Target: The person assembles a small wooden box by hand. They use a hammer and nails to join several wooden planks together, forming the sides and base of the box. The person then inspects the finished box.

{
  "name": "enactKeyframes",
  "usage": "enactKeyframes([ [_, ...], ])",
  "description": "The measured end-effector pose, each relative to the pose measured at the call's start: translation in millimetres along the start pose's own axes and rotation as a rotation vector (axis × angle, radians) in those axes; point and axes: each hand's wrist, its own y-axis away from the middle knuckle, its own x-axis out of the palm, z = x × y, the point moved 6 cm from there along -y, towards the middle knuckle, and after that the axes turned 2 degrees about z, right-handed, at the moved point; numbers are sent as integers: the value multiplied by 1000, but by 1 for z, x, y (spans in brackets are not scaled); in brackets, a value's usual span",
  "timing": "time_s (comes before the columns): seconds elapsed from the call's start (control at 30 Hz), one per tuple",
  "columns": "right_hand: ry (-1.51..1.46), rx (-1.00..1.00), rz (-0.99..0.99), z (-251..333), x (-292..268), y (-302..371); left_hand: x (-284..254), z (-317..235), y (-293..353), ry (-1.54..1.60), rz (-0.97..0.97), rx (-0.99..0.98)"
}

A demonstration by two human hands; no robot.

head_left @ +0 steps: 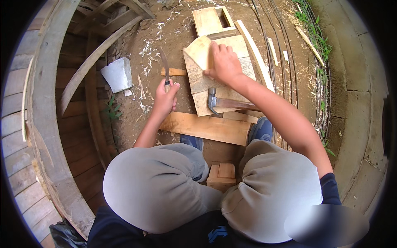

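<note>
My left hand [166,96] is closed around the handle of a curved-blade knife [164,61], its blade pointing away from me. With fingers on one side and thumb on the other, my right hand [224,63] grips a pale wooden board [199,53] with an angled end. That board is over a low platform of wooden planks [198,84]; whether it rests there or is lifted I cannot tell. A claw hammer [227,103] lies on the platform's near part, its head toward the left and part of its handle hidden beneath my right forearm.
Beyond the platform sits a small wooden box frame [208,21]. A longer plank [206,127] lies before my feet. Left are a pale stone block [117,75] and a timber structure [53,103]. Long dark rods [285,62] run along the right, beside a paved strip [355,124]. Shavings litter the soil.
</note>
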Motion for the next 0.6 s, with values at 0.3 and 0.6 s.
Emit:
enactKeyframes([
  [0.3,-1801,239,290,-48,-34,40,0,-18,-12,56,7,143],
  [0.6,-1952,265,607,-70,9,55,48,-40,-47,124,31,178],
])
